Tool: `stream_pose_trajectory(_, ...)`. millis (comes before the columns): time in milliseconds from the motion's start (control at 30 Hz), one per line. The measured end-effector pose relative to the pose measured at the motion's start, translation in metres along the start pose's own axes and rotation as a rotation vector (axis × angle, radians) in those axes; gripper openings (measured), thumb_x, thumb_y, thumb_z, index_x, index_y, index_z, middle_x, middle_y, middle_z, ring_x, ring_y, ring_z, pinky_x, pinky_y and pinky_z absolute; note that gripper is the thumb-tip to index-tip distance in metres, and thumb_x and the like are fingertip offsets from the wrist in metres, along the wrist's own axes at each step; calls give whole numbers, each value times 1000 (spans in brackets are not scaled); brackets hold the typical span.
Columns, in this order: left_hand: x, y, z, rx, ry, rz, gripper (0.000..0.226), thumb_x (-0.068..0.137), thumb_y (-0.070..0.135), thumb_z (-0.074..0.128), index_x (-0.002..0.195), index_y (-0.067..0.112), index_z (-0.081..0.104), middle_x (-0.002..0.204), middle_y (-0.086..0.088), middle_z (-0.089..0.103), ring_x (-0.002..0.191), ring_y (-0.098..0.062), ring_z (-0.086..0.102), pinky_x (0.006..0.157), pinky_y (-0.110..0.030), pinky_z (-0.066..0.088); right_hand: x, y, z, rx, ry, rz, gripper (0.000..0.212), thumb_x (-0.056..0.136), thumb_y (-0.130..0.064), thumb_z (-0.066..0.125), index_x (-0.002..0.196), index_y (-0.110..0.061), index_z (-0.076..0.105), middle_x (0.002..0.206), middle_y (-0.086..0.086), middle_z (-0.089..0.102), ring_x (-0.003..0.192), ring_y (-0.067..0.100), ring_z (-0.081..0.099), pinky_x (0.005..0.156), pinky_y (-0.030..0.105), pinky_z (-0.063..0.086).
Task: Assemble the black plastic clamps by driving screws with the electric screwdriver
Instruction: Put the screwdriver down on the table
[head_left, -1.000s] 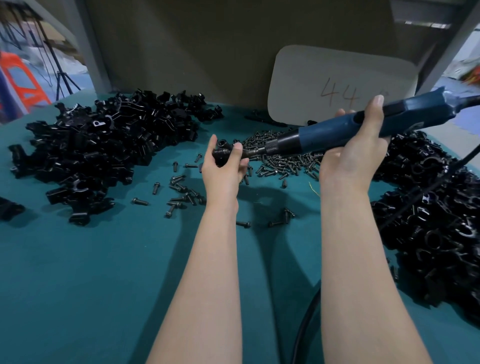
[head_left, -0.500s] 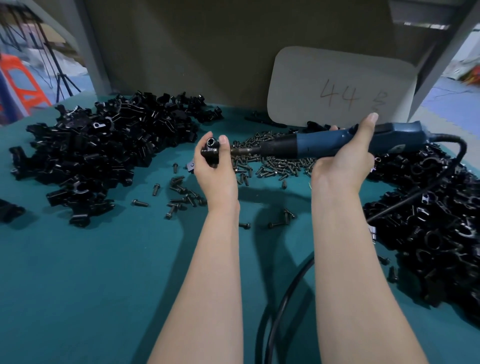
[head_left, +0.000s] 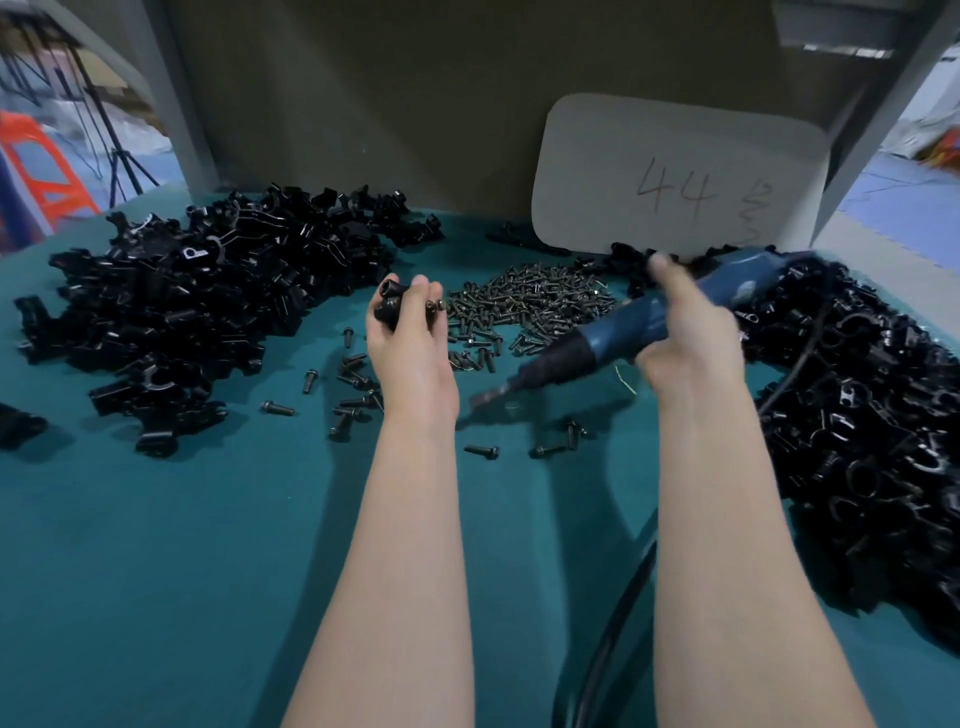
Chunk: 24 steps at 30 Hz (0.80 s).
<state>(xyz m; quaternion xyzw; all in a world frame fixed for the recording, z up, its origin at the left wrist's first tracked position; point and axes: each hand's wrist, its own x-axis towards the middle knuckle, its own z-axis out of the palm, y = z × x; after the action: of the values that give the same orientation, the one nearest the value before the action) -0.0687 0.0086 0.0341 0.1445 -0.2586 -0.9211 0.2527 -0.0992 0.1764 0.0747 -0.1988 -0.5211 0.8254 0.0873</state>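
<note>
Left hand (head_left: 410, 343) grips black clamp (head_left: 388, 306), mostly hidden; right hand (head_left: 685, 332) grips motion-blurred screwdriver (head_left: 618, 332), bit indistinct.

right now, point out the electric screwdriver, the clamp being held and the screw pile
electric screwdriver (head_left: 618, 332): head view, blue body near the black collar
black clamp (head_left: 387, 302): head view, its exposed rounded top
screw pile (head_left: 530, 296): head view, middle of the heap

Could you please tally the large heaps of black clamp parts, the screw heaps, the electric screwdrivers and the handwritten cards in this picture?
Large heaps of black clamp parts: 2, the left heap and the right heap
Screw heap: 1
Electric screwdriver: 1
Handwritten card: 1
Total: 5
</note>
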Motion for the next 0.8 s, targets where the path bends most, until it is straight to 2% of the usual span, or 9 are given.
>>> stream_pose_trajectory(67, -1, 1, 1, 48, -15, 5, 16, 96, 9, 56, 111, 12, 49, 84, 0, 61, 90, -14, 61, 96, -25, 50, 3, 10, 1, -110, -35, 69, 82, 77, -14, 78, 140, -10, 25, 138, 18, 47, 116, 32, 55, 98, 53, 47)
stream_pose_trajectory(133, -2, 1, 3, 119, -27, 4, 9, 97, 15, 55, 105, 13, 51, 90, -2, 61, 94, -15, 63, 96, -27, 51, 6, 22, 3, -116, -53, 87, 101, 78, -8, 77, 150, -18, 6, 142, 16, 41, 117, 33, 54, 99, 59, 43)
stream_pose_trajectory(267, -5, -1, 6, 122, -56, -75, 6, 96, 16, 58, 95, 11, 54, 96, -6, 62, 97, -24, 67, 88, -28, 56, 11, 39, -3, -300, -103, 39, 117, 81, -7, 74, 148, -33, -18, 144, 11, 38, 114, 27, 50, 99, 55, 44)
stream_pose_trajectory(367, -6, -3, 6, 165, -76, -134, 5, 95, 14, 59, 94, 11, 55, 96, -7, 62, 101, -27, 67, 90, -28, 55, 14, 43, -5, -663, -80, -51, 104, 86, -27, 71, 151, -28, -9, 145, 14, 39, 121, 33, 49, 100, 51, 45)
stream_pose_trajectory(500, -3, -6, 3, 244, -79, -131, 6, 95, 15, 60, 99, 12, 58, 105, -10, 62, 112, -28, 63, 90, -26, 54, 10, 40, -6, -1262, -8, -137, 81, 88, -54, 57, 151, -21, 17, 148, 18, 32, 133, 39, 33, 107, 46, 31)
stream_pose_trajectory(600, -2, -10, 3, 327, -102, -100, 14, 95, 19, 59, 108, 14, 55, 102, -7, 63, 105, -20, 63, 92, -26, 52, -3, 29, 2, -1256, 48, -324, 56, 91, -50, 55, 135, -17, 48, 136, 14, 43, 125, 34, 41, 99, 40, 37)
stream_pose_trajectory(667, -3, -12, 5, 389, -120, -71, 14, 95, 21, 59, 108, 17, 55, 99, -3, 63, 98, -16, 62, 89, -24, 51, -12, 26, 16, -1132, -92, -501, 36, 95, -45, 50, 104, -13, 64, 104, 3, 63, 108, 27, 57, 85, 31, 42)
stream_pose_trajectory(733, -6, -13, 6, 454, -138, -41, 9, 95, 22, 60, 104, 21, 56, 101, -4, 64, 95, -16, 62, 86, -26, 51, -28, 29, 34, -1028, -325, -476, 39, 97, -44, 48, 77, -14, 64, 81, 2, 69, 88, 25, 66, 83, 36, 51)
stream_pose_trajectory(800, -7, -12, 7, 524, -146, -17, 10, 94, 23, 61, 104, 21, 58, 107, -7, 66, 97, -21, 63, 87, -33, 52, -36, 39, 48, -1041, -465, -459, 39, 97, -38, 49, 69, -15, 61, 77, 9, 71, 80, 26, 68, 81, 42, 54)
